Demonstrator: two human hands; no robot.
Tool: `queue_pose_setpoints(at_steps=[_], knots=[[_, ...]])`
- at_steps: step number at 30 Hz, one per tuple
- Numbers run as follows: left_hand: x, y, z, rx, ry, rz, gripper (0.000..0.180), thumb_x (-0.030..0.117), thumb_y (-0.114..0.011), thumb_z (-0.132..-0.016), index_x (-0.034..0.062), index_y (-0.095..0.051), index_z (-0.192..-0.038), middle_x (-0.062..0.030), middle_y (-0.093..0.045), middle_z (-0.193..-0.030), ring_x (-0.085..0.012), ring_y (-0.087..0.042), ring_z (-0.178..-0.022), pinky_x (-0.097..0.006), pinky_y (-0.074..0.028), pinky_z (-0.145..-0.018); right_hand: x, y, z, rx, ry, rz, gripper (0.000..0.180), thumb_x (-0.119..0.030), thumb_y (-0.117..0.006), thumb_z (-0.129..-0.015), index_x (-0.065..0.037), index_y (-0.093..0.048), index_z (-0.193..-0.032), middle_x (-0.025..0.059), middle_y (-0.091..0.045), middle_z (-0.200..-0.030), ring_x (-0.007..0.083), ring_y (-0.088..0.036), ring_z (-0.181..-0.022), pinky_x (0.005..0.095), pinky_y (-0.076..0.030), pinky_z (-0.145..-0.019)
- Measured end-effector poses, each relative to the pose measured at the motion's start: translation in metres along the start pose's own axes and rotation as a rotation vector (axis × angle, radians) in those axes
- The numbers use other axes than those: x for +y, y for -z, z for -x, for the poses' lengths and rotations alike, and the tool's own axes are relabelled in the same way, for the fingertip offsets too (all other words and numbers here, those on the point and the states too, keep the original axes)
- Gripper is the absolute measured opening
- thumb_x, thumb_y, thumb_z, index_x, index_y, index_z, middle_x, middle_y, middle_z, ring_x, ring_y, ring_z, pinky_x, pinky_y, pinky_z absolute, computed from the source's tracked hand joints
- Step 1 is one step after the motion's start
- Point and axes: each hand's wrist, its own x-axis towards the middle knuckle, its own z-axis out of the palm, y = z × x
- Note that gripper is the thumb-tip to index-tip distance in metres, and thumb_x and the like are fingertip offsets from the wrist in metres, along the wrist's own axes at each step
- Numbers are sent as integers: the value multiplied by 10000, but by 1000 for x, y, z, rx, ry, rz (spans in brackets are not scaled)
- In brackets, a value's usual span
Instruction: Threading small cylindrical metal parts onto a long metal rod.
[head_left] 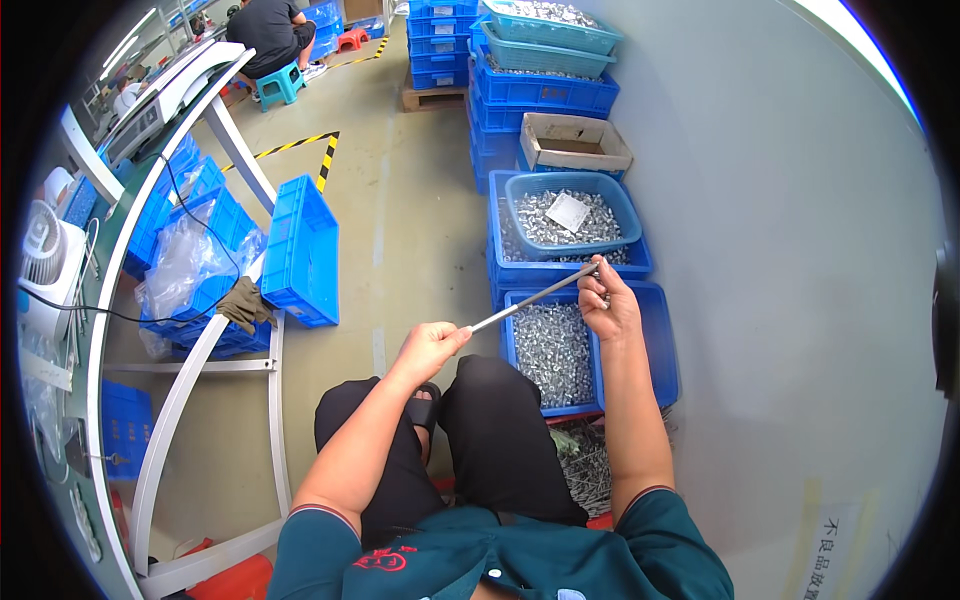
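Note:
A thin grey metal rod slants across in front of me, rising to the right. My left hand is closed round its lower left end. The fingers of my right hand pinch its upper right end; small metal pieces seem to show among the curled fingers, too small to make out. Below the rod stands a blue bin heaped with small silvery metal parts. Beyond my right hand, a light blue basket holds more such parts, with a white square label on top.
Long metal rods lie beside my right thigh. Stacked blue crates and a cardboard box line the right wall. On the left are a white-framed workbench, an upended blue crate and a cable. A person sits on a stool farther off.

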Motion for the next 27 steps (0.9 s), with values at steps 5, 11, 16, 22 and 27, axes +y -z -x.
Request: queue_pose_setpoints(at_steps=[5, 11, 16, 22, 27], knots=[[-1, 2, 2, 72, -32, -107, 383, 404, -595, -832, 59, -582, -667, 18, -438, -514, -85, -403, -507, -278, -342, -494, -12, -8, 6, 30, 74, 488, 60, -77, -605, -840, -49, -586, -890, -31, -470, -651, 42, -361, -516, 168, -273, -397], [4, 0, 3, 89, -34, -170, 377, 413, -592, -829, 56, -597, -708, 8, -458, -540, -92, -418, -524, -285, -349, -506, -4, -26, 14, 130, 81, 770, 116, -98, -664, -801, -75, -554, -831, -51, -445, -610, 32, -357, -464, 168, -237, -383], [6, -6, -2, 49, -25, -35, 388, 392, -600, -838, 29, -585, -700, 23, -448, -550, -67, -397, -538, -275, -340, -504, 35, -26, 16, 90, -183, 745, 147, -134, -645, -823, -47, -572, -917, -20, -485, -663, 34, -353, -481, 151, -228, -379], [0, 4, -5, 62, -17, 43, 387, 363, -594, -856, 28, -571, -665, 36, -433, -542, -59, -377, -527, -257, -315, -488, 21, -6, 17, 166, -279, 456, 250, -162, -488, -895, 41, -519, -1037, 70, -523, -772, 59, -383, -486, 161, -261, -350], [4, 7, 1, 60, -53, 28, 378, 338, -597, -863, 63, -535, -612, 66, -406, -548, -36, -331, -524, -227, -265, -476, -3, 1, 14, 120, -185, 219, 171, -206, -540, -906, -41, -536, -952, 46, -518, -745, 45, -368, -469, 159, -247, -344]])
